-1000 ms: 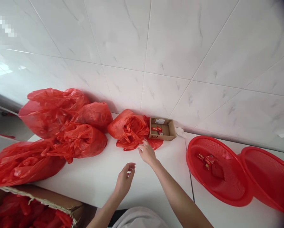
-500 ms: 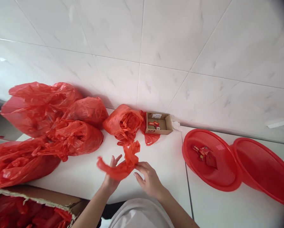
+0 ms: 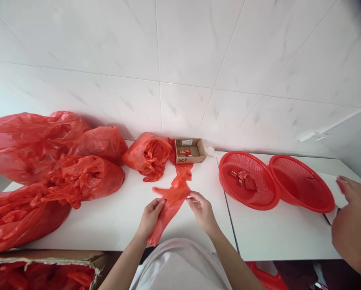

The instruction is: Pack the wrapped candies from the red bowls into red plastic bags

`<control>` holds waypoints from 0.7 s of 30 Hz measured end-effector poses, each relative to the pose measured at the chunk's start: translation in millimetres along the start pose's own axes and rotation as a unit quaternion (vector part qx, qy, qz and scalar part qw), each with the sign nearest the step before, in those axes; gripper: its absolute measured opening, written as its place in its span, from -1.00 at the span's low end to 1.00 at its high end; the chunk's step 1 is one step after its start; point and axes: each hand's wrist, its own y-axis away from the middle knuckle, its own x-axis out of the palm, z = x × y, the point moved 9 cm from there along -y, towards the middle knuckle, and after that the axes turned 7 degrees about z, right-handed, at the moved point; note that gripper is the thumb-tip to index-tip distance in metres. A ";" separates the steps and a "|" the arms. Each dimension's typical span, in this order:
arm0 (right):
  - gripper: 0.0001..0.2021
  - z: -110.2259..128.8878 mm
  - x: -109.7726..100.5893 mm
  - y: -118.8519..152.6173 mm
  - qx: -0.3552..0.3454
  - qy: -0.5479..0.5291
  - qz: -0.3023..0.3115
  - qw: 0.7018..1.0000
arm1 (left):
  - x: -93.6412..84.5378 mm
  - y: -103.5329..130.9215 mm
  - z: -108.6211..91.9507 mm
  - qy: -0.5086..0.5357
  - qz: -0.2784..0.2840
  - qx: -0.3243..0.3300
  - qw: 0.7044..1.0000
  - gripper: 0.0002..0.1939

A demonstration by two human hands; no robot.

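Observation:
A thin red plastic bag [image 3: 172, 203] hangs crumpled between my two hands, above the white table. My left hand [image 3: 152, 215] pinches its left side between thumb and fingers. At its right edge, my right hand [image 3: 201, 207] grips the plastic with thumb and fingertips. The bag's lower end dangles toward my shirt, and its top reaches toward a small cardboard box [image 3: 198, 154]. Inside that box lie small red packets [image 3: 184, 152]. Just left of the box sits a stuffed red bag [image 3: 138, 155] with crumpled plastic at its mouth.
Several full red bags [image 3: 90, 177] crowd the left of the table [image 3: 108, 221]. A cardboard carton [image 3: 62, 255] of red plastic stands at lower left. Two red baskets [image 3: 229, 193] stand right, the nearer holding red packets [image 3: 243, 180]. Another person's hand [image 3: 354, 197] is at far right.
The bag has been turned and stretched lengthwise; my left hand now pinches it instead of lying open beneath it. The view has shifted right, and another person's arm has appeared.

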 end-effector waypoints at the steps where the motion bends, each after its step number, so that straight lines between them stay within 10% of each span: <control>1: -0.64 -8.9 -6.9 1.6 0.030 -0.038 -0.027 0.998 | -7.1 1.0 0.7 0.005 -0.020 0.003 1.000 -0.63; 8: -0.76 9.7 -31.0 26.1 0.012 0.015 -0.133 0.991 | -17.8 18.6 -3.5 -0.003 -0.075 0.008 0.997 -0.61; 13: -0.82 50.6 24.2 27.2 -0.096 0.097 0.009 0.991 | 21.9 23.7 -12.8 -0.012 0.018 0.031 0.999 -0.62; 17: -0.78 20.3 42.1 6.1 -0.072 0.167 0.050 0.982 | 44.1 29.4 -5.3 0.085 0.104 -0.013 0.991 -0.69; 21: -0.84 -30.9 4.3 -7.9 0.026 0.178 0.012 0.984 | 20.7 26.2 4.6 0.241 0.078 -0.061 0.965 -0.79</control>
